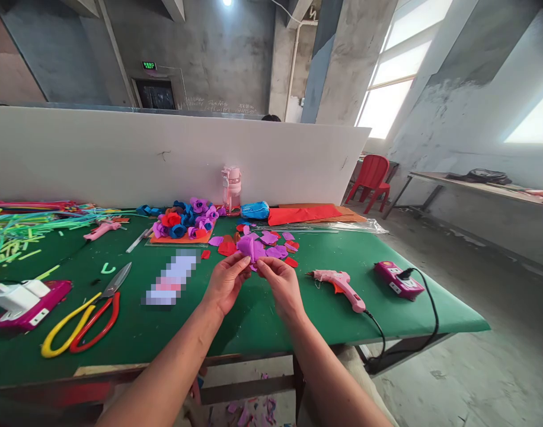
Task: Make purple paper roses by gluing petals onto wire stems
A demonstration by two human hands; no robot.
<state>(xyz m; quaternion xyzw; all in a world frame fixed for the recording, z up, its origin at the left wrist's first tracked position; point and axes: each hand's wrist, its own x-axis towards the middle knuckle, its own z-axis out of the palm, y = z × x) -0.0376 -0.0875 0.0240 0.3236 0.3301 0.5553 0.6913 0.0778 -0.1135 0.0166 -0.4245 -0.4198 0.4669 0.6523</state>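
Note:
Between my two hands, above the green table (342, 249), is a purple paper petal (251, 247). My left hand (228, 279) pinches its lower left side between thumb and fingers. On the lower right side, my right hand (281, 283) grips it the same way. Just behind lie loose purple petals (277, 251) and red petals (227, 245), partly hidden by the held piece. To the right of my right hand a pink glue gun (340, 283) rests on its side.
Scissors (103, 305) and a purple power strip (40, 308) lie left; another power strip (398, 280) sits right. Finished paper flowers (182, 219), a pink bottle (232, 188), a blue roll (255, 210) and red paper (302, 214) stand behind. A white board (173, 154) borders the back.

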